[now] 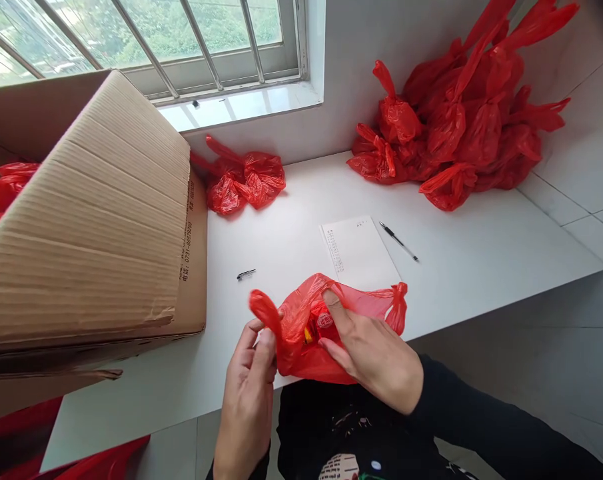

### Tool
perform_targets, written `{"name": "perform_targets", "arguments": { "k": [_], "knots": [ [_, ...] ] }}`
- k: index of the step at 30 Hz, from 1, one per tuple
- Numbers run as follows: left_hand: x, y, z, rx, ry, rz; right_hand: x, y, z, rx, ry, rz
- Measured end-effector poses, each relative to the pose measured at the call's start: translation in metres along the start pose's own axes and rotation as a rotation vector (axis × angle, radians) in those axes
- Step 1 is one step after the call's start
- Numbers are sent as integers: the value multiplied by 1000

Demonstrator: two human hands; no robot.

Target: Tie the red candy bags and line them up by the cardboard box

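A red plastic bag (311, 340) lies at the near edge of the white table (481, 260), with a small red and yellow item showing inside it. My left hand (248, 393) pinches the bag's left handle between thumb and fingers. My right hand (368, 350) rests on the bag's right side, its fingers pressed against the plastic and the thumb hooked into the opening. The bag's other handle (398, 303) sticks up at the right.
A large open cardboard box (106, 220) fills the left, with red bags inside. A heap of tied red bags (461, 120) sits at the back right, another tied bag (244, 180) near the window. A sheet of paper (358, 253), a pen (398, 241) and a pen cap (246, 274) lie mid-table.
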State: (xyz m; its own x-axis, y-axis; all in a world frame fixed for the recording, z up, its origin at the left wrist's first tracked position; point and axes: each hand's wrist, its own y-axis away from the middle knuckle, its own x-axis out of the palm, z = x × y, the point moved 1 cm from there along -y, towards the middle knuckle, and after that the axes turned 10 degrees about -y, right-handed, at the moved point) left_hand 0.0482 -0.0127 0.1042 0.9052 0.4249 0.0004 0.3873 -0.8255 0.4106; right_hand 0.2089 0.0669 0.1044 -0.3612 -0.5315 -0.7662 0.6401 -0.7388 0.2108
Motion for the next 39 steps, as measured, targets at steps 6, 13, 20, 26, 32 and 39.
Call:
{"name": "perform_targets", "arguments": {
  "k": [6,13,20,26,32,39],
  "knots": [
    [7,3,-9,26,-274,-3,-3,-8,14,-60,-20,44],
    [6,-10,4,65,-344,-80,9,-39,1,-84,246,75],
    [-4,-16,7,128,-214,-289,5,-38,-3,-95,257,69],
    [-7,-11,1,153,-232,-346,-5,-25,12,-165,185,9],
    [-14,-4,-7,427,-535,-365,-54,17,-2,-318,-125,-486],
    [-10,-14,-13,367,8,-130,-72,25,-31,9,-187,-178]
  ]
}}
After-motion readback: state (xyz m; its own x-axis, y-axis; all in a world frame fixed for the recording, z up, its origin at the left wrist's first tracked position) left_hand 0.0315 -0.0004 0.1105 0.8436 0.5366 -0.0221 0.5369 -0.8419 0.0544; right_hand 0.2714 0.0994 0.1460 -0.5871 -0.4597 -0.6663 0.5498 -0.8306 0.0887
